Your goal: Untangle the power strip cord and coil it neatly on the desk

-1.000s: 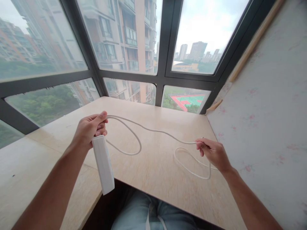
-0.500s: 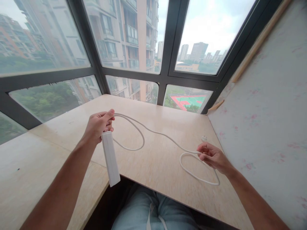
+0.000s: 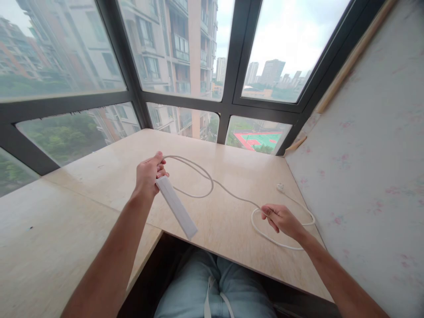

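My left hand (image 3: 149,173) grips one end of a long white power strip (image 3: 176,207), which hangs slanted toward me above the wooden desk (image 3: 225,221). From that hand a white cord (image 3: 202,172) loops over the desk and runs right. My right hand (image 3: 281,219) pinches the cord where it curls into a second loop (image 3: 276,240) lying on the desk. The white plug (image 3: 280,187) at the cord's end rests on the desk just beyond my right hand.
The desk fills a corner under large dark-framed windows (image 3: 228,97). A pale wall (image 3: 364,154) stands close on the right. My legs in light jeans (image 3: 212,287) show below the desk's front edge. A lower desk section (image 3: 49,238) extends left.
My left hand moved right and forward, tilting the power strip's free end rightward. My right hand shifted left along the cord, and the loop beside it lies tighter, with the plug uncovered.
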`<control>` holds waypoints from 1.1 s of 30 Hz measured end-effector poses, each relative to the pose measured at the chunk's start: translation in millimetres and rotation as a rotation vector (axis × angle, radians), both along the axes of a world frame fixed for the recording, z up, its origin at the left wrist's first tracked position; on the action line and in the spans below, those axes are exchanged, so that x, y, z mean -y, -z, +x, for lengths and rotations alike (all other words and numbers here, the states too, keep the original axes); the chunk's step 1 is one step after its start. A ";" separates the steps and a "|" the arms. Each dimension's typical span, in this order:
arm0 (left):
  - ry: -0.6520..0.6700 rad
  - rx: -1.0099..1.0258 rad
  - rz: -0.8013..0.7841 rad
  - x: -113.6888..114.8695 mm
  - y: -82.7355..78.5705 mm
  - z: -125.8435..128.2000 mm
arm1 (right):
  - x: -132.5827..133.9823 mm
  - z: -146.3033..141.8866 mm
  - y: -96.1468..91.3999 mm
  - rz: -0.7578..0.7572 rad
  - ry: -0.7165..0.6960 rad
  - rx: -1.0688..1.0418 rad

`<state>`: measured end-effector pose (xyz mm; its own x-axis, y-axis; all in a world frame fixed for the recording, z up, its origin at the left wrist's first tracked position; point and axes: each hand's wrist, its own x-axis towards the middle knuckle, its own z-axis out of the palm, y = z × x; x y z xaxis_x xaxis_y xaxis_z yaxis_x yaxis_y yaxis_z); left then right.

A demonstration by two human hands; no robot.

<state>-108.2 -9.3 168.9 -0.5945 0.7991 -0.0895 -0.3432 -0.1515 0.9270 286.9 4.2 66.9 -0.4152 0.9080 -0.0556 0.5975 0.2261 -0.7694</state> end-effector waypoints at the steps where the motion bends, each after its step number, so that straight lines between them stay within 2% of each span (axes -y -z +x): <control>1: 0.009 0.020 0.000 -0.2 0.7 2.7 | 0.1 -0.2 2.8 -0.057 -0.018 -0.002; 5: 0.031 0.063 0.007 0.1 1.8 17.5 | -0.5 -2.3 16.3 -0.162 -0.119 -0.001; 9: 0.073 0.049 0.014 0.4 3.0 33.8 | 2.8 -12.5 24.6 -0.234 -0.241 -0.123; 12: 0.144 0.010 0.038 1.8 2.3 47.2 | 6.2 -30.1 23.2 -0.262 -0.231 -0.288; 17: 0.252 -0.005 0.055 3.9 -0.3 71.0 | 7.7 -73.3 11.2 -0.181 -0.213 -0.505; 21: 0.282 0.035 0.082 -1.7 3.0 77.3 | 1.6 -96.9 5.6 -0.219 -0.164 -0.617; 24: 0.355 0.111 0.109 -9.8 9.4 73.8 | -5.1 -101.8 8.5 -0.329 -0.139 -0.610; 29: 0.460 0.280 0.152 -27.5 28.6 62.7 | -14.3 -98.8 14.9 -0.477 -0.263 -0.722; 33: 0.545 0.428 0.213 -46.0 55.5 54.1 | -28.0 -98.1 9.3 -0.441 -0.137 -0.767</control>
<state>-54.1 36.7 113.3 -0.0539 0.9979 -0.0348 -0.7476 -0.0173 0.6639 188.8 32.2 57.7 -0.5849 0.8096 -0.0501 -0.1274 -0.1527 -0.9800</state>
